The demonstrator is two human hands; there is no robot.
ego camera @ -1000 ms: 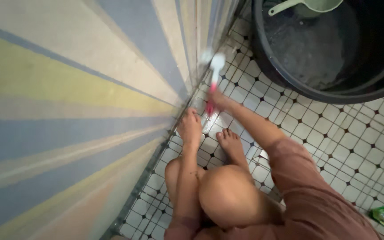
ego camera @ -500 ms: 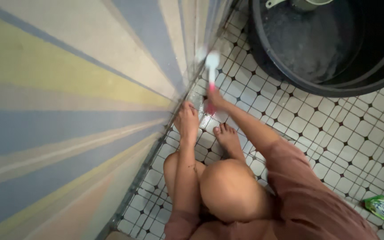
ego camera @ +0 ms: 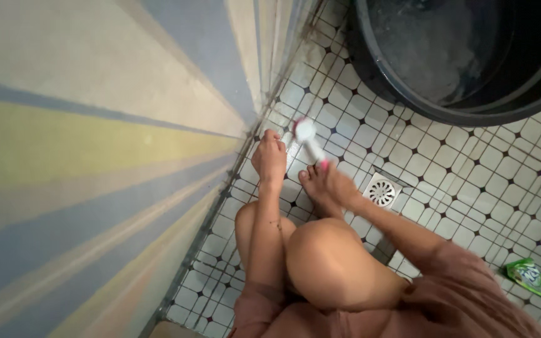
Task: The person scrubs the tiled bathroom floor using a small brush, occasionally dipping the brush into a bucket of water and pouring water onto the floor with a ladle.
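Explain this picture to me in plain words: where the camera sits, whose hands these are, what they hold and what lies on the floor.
The camera is worn on a person's head and looks down, so you see their own knees, foot and arms as they squat on a white tiled floor beside a striped wall. The right hand grips a brush with a pink handle and white head, touching the tiles. The left hand rests near the wall's foot. Nearby are a metal floor drain, a large black tub and a green packet.
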